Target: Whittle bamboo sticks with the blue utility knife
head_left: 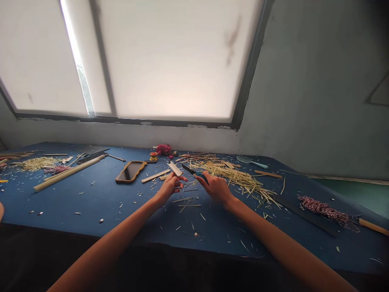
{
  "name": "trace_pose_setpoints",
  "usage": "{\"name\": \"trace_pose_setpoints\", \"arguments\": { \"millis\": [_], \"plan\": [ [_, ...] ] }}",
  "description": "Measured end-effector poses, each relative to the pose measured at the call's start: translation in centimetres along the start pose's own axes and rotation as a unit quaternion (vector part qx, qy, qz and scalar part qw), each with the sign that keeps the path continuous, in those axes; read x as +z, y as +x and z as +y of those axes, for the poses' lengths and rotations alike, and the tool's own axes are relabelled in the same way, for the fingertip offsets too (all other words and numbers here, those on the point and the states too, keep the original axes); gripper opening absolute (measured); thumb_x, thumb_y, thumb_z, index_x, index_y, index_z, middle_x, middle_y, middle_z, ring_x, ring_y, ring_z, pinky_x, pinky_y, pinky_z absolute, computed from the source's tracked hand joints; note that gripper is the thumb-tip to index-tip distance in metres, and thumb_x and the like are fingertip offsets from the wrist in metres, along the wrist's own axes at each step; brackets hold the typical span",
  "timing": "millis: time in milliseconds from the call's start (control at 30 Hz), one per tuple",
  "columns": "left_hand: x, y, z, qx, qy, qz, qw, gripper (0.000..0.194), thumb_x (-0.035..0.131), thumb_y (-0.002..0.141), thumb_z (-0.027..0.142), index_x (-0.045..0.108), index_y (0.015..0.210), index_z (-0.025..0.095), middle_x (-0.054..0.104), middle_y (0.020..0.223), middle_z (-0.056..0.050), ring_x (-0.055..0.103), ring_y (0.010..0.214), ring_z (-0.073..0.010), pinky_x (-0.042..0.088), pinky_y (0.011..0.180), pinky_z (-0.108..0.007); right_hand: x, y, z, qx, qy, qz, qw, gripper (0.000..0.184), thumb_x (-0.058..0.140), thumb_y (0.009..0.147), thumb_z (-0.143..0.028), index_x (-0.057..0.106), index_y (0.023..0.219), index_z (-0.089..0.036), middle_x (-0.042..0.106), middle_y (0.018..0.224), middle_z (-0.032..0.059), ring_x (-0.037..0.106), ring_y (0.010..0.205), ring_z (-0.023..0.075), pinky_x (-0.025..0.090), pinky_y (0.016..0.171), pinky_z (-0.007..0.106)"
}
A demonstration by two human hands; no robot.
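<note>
My left hand (168, 188) pinches a pale flat strip of bamboo (175, 168) upright between thumb and fingers. My right hand (215, 188) grips a knife (197, 172) with a teal handle, its dark blade pointing left towards the strip. The blade tip lies close to the strip, and any contact is hard to tell. Both hands hover over a blue-covered table (91, 202) strewn with fibre scraps. A heap of straw-coloured fibres (234, 178) lies just beyond my right hand.
A phone in a tan case (130, 171) lies left of my hands, near a long bamboo stick (68, 172). Red-and-white twine (323, 210) sits at the right. A teal comb (252, 162) and a red plush toy (163, 149) lie along the wall.
</note>
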State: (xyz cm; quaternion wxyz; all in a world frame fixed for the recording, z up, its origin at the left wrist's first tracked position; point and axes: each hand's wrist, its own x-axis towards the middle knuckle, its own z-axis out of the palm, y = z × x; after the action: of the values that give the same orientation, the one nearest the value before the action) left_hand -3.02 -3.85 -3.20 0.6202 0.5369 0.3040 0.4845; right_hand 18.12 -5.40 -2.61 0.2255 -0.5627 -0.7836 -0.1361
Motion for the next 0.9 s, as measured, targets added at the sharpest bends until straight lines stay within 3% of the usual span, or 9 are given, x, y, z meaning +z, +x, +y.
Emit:
{"name": "trace_pose_setpoints", "arguments": {
  "millis": [100, 200, 300, 433, 533, 633, 733, 800, 900],
  "plan": [
    [-0.2, 0.1, -0.2, -0.018, 0.022, 0.021, 0.999, 0.033, 0.05, 0.067, 0.013, 0.051, 0.099, 0.019, 0.059, 0.088, -0.002, 0.052, 0.061, -0.0063, 0.034, 0.052, -0.017, 0.2, -0.1, -0.2, -0.006, 0.009, -0.001, 1.0, 0.058, 0.013, 0.092, -0.063, 0.052, 0.091, -0.02, 0.063, 0.062, 0.0027, 0.061, 0.057, 0.0185, 0.025, 0.049, 0.023],
    [-0.2, 0.1, -0.5, -0.03, 0.053, -0.003, 0.998, 0.016, 0.056, 0.07, 0.016, 0.053, 0.085, 0.017, 0.057, 0.085, -0.001, 0.056, 0.069, -0.0076, 0.039, 0.057, -0.017, 0.2, -0.1, -0.2, -0.008, 0.012, 0.004, 1.0, 0.057, 0.014, 0.093, -0.062, 0.052, 0.09, -0.02, 0.062, 0.061, 0.0025, 0.061, 0.055, 0.0183, 0.024, 0.049, 0.023],
    [-0.3, 0.2, -0.3, 0.018, 0.086, -0.013, 0.996, 0.02, 0.063, 0.076, 0.031, 0.056, 0.087, 0.016, 0.058, 0.086, -0.002, 0.058, 0.074, -0.01, 0.044, 0.065, -0.02, 0.1, -0.1, -0.1, -0.002, 0.027, 0.011, 1.0, 0.056, 0.015, 0.093, -0.062, 0.052, 0.092, -0.019, 0.06, 0.059, 0.0017, 0.059, 0.053, 0.0178, 0.024, 0.049, 0.023],
    [-1.9, 0.9, 1.3, 0.103, 0.158, 0.059, 0.98, 0.031, 0.042, 0.089, 0.043, 0.055, 0.095, 0.015, 0.058, 0.076, -0.004, 0.054, 0.059, -0.0108, 0.045, 0.062, -0.025, 0.0, 0.0, 0.4, 0.006, 0.048, 0.025, 0.999, 0.054, 0.016, 0.093, -0.061, 0.051, 0.092, -0.019, 0.057, 0.057, 0.0006, 0.057, 0.051, 0.0167, 0.025, 0.049, 0.023],
    [-3.9, 1.6, 3.2, 0.216, 0.328, 0.161, 0.906, 0.021, 0.046, 0.087, 0.025, 0.056, 0.104, 0.018, 0.06, 0.104, -0.009, 0.058, 0.093, -0.0177, 0.043, 0.086, -0.033, 0.1, 0.0, 0.8, 0.009, 0.063, 0.032, 0.997, 0.055, 0.016, 0.093, -0.061, 0.051, 0.094, -0.019, 0.057, 0.058, 0.0007, 0.055, 0.05, 0.0155, 0.026, 0.048, 0.022],
    [-4.9, 2.5, 4.4, 0.13, 0.577, 0.209, 0.779, 0.018, 0.05, 0.085, 0.028, 0.064, 0.093, 0.019, 0.059, 0.109, -0.011, 0.046, 0.113, -0.0287, 0.029, 0.1, -0.05, 0.3, 0.1, 1.1, 0.01, 0.069, 0.033, 0.997, 0.055, 0.018, 0.092, -0.062, 0.051, 0.097, -0.019, 0.058, 0.058, 0.0005, 0.054, 0.048, 0.0149, 0.026, 0.047, 0.022],
    [-4.5, 3.3, 4.0, 0.031, 0.733, 0.146, 0.664, 0.034, 0.05, 0.085, 0.043, 0.067, 0.079, 0.015, 0.055, 0.115, -0.018, 0.036, 0.12, -0.0374, 0.017, 0.1, -0.061, 0.3, 0.2, 1.3, 0.01, 0.052, 0.034, 0.998, 0.054, 0.019, 0.092, -0.062, 0.051, 0.1, -0.019, 0.058, 0.057, 0.0008, 0.056, 0.049, 0.0162, 0.026, 0.047, 0.022],
    [-3.9, 3.9, 3.0, -0.002, 0.765, 0.088, 0.638, 0.042, 0.048, 0.084, 0.05, 0.068, 0.079, 0.013, 0.052, 0.118, -0.02, 0.035, 0.119, -0.039, 0.019, 0.097, -0.062, 0.1, 0.4, 1.4, 0.006, 0.038, 0.033, 0.999, 0.054, 0.02, 0.092, -0.062, 0.052, 0.1, -0.019, 0.059, 0.058, 0.0012, 0.057, 0.051, 0.0171, 0.026, 0.048, 0.022],
    [-3.5, 4.5, 1.6, -0.013, 0.769, 0.055, 0.636, 0.043, 0.049, 0.083, 0.052, 0.067, 0.083, 0.013, 0.051, 0.117, -0.019, 0.036, 0.116, -0.0387, 0.026, 0.093, -0.058, -0.3, 0.6, 1.7, -0.005, 0.034, 0.036, 0.999, 0.052, 0.023, 0.093, -0.06, 0.053, 0.101, -0.019, 0.06, 0.06, 0.0011, 0.058, 0.052, 0.0171, 0.026, 0.048, 0.022]
  ]
}}
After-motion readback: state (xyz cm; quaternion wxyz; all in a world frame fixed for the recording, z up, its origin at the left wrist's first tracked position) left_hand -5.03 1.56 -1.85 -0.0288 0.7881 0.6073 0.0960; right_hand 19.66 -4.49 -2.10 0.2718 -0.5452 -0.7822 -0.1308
